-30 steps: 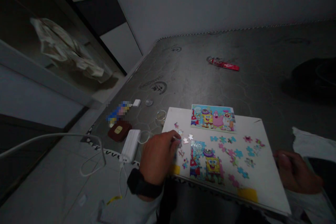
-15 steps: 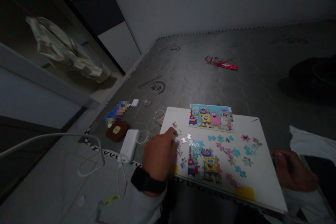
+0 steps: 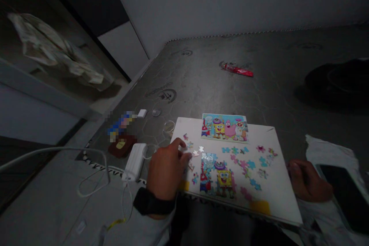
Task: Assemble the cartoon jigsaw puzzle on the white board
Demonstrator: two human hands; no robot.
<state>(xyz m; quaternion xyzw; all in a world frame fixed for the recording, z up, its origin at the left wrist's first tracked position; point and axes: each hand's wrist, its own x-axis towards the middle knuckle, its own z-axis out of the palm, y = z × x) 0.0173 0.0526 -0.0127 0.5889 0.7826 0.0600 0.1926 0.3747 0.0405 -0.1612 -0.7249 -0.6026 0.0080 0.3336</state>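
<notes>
A white board lies on my lap with a partly built cartoon puzzle on it. A colour reference picture rests at its far edge. Several loose puzzle pieces are scattered to the right of the built part, and a few more by the left edge. My left hand, with a dark watch on the wrist, sits at the board's left side, fingers curled over loose pieces there. My right hand grips the board's right edge, fingers closed.
A grey mattress stretches ahead with a red wrapper on it. A white charger with cable, a dark red case and small items lie at the left. A dark phone on white cloth lies right.
The view has swung a little, so everything sits lower left. My left hand has stayed at the board's left pieces, fingers shifting slightly. The right hand keeps its hold.
</notes>
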